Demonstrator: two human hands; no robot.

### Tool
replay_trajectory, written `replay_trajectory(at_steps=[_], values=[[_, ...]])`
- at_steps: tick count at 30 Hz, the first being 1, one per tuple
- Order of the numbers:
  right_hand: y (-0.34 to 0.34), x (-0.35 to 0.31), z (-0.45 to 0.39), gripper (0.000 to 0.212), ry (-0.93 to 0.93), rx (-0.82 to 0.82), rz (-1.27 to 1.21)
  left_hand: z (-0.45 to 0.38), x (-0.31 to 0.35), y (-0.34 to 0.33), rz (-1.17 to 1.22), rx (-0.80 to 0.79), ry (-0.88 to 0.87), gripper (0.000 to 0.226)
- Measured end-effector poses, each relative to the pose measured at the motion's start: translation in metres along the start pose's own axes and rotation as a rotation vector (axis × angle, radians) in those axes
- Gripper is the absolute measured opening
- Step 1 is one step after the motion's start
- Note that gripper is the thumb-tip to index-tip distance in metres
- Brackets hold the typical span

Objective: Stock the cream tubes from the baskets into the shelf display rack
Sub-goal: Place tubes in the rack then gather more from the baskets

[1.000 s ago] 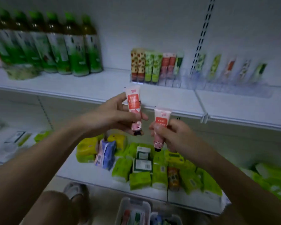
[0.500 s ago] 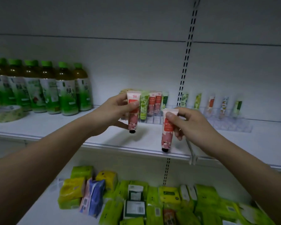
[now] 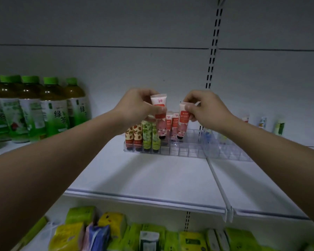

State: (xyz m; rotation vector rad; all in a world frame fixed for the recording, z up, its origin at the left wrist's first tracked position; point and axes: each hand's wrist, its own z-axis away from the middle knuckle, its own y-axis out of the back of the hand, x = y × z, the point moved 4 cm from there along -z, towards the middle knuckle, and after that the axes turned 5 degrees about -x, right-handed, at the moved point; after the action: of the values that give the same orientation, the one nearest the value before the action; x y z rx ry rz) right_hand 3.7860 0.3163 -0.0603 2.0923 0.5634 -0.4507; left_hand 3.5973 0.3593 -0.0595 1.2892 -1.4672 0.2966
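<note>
1. At the bottom of the frame, nearest the camera, soft green and yellow tissue packs (image 3: pixel 116 230) lie on the lower shelf.
2. Above them the white shelf (image 3: pixel 152 178) fills the middle of the frame, and both forearms reach over it toward the centre.
3. The left hand (image 3: pixel 136 107) pinches a pink-and-white cream tube with a red label (image 3: pixel 159 115) near its flat crimped top, with the tube hanging below and to the right of the fingers.
4. This tube stands upright, long axis vertical, dark cap down, its lower end at the clear plastic compartment rack (image 3: pixel 185 151).
5. The right hand (image 3: pixel 207 109) grips a second pink-and-white cream tube (image 3: pixel 183 120) at its top edge; the tube hangs below and left of the fingers.
6. It too is near vertical, cap down, its cap in or just above a rack compartment; which one cannot be told.
7. In the rack's left compartments stand strawberry-patterned tubes (image 3: pixel 133 136), green-patterned tubes (image 3: pixel 150 136) and two pink tubes (image 3: pixel 172 124) between the held ones.
8. Green-capped tea bottles (image 3: pixel 43 109) stand at the far left of the frame.
</note>
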Motion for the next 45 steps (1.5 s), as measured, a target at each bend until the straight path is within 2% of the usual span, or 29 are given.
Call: replay_trajectory(at_steps=[9, 15, 21, 27, 31, 35, 37, 40, 45], values=[[-0.028, 0.028, -0.043, 0.012, 0.008, -0.065, 0.050, -0.039, -0.014, -0.004, 0.009, 0.044, -0.017, 0.020], [-0.053, 0.045, -0.046, 0.014, -0.027, -0.168, 0.055, -0.046, -0.023, -0.006, -0.006, 0.092, -0.034, 0.021], [-0.060, 0.048, -0.046, 0.013, -0.056, -0.131, 0.107, -0.044, -0.022, -0.001, -0.056, 0.128, -0.023, 0.024], [-0.042, 0.037, -0.025, 0.025, -0.029, -0.066, 0.215, -0.037, -0.007, 0.004, -0.102, 0.125, -0.006, 0.016], [-0.043, 0.033, 0.014, 0.016, -0.015, -0.163, 0.154, -0.032, 0.008, 0.001, -0.155, 0.123, 0.010, 0.012], [-0.047, 0.017, 0.056, 0.017, 0.064, -0.319, 0.149, -0.031, 0.021, -0.003, -0.221, 0.141, 0.013, 0.012], [-0.054, 0.013, 0.077, 0.022, 0.080, -0.432, 0.151, -0.031, 0.024, -0.008, -0.266, 0.138, 0.018, 0.018], [-0.070, 0.020, 0.105, 0.043, 0.044, -0.591, 0.168, -0.034, 0.023, -0.015, -0.359, 0.127, 0.035, 0.020], [-0.081, 0.027, 0.119, 0.054, 0.058, -0.607, 0.220, -0.045, 0.014, -0.028, -0.524, 0.148, 0.047, 0.014]])
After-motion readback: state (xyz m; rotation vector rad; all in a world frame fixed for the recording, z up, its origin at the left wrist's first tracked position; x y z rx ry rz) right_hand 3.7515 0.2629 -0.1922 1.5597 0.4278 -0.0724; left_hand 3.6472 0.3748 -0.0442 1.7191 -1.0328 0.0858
